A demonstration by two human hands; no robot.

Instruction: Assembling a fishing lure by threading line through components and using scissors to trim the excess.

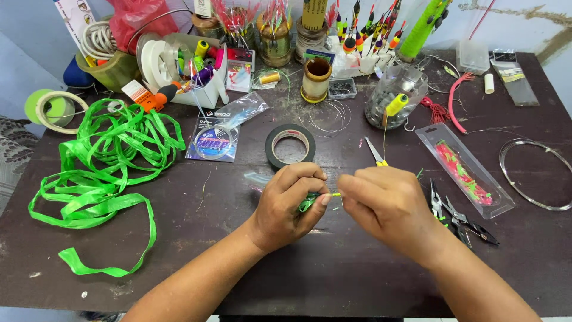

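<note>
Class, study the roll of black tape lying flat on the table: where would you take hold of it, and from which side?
Grip the black tape roll across its ring wall, one finger inside the open core and the thumb outside, coming from above. It lies flat with its hole facing up. Take the near rim, closest to the left hand.

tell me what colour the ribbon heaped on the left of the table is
Bright green; the ribbon shows best in the head view.
</note>
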